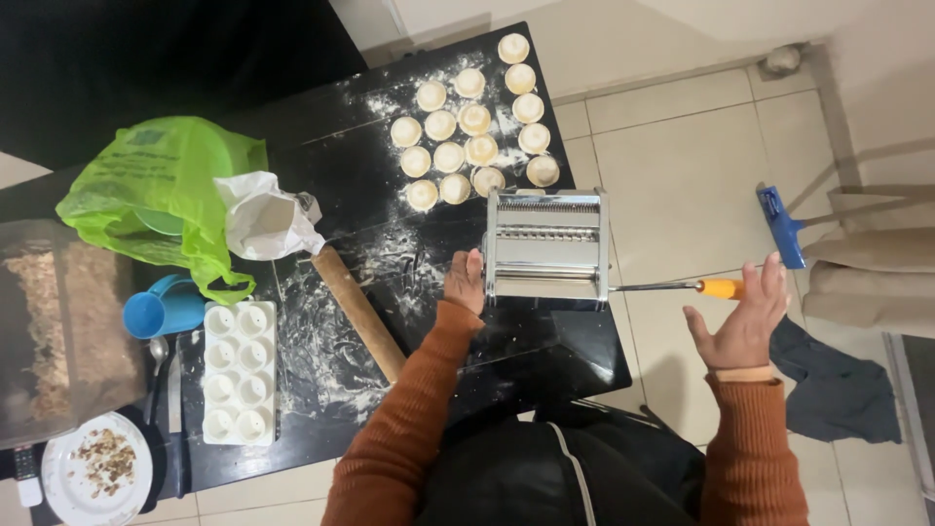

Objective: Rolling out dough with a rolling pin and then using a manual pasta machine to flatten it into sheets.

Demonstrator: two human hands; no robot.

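Pasta machine (545, 244): shiny metal on the black tabletop (545, 360) — looks heavy, hard.
Left hand (466, 281): fingers rest against its side.
Right hand (745, 317): fingers open, holding nothing, just beside the orange crank handle (721, 288) — best place to grip.

Left hand (466, 281) steadies pasta machine (545, 244); right hand (742, 317) turns orange crank handle (721, 288).

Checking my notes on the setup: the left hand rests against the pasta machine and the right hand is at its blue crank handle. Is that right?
Not quite: the head view shows the crank handle is orange, not blue. The left hand does rest against the pasta machine, and the right hand is at the handle.
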